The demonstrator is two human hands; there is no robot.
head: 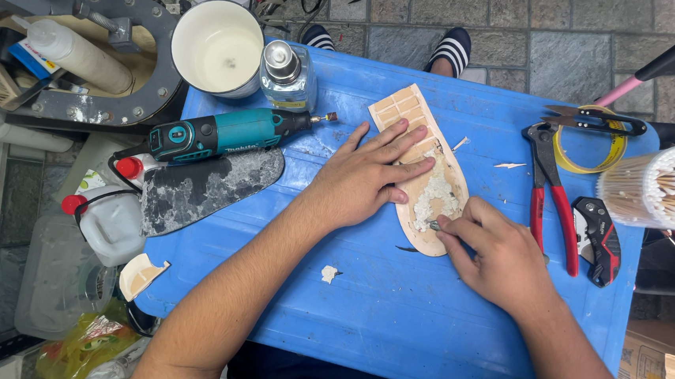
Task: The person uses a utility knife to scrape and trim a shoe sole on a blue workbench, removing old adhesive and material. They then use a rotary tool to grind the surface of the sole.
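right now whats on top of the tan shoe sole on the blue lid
The left hand lies flat across the shoe sole, and the right hand presses a small tool tip onto a rough whitish patch. The sole under the left palm is hidden.

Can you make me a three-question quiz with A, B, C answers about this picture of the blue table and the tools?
1. Where is the teal rotary tool?
A. left of the shoe sole
B. on the floor
C. under the pliers

2. What colour are the pliers' handles?
A. green
B. red
C. white

3. What is the left hand doing?
A. lifting the white cup
B. pressing flat on the sole
C. holding scissors

Answers: 1 A, it lies on the blue table left of the sole. 2 B, both handles are red. 3 B, its fingers are spread on the sole while the right hand pinches a small tool.
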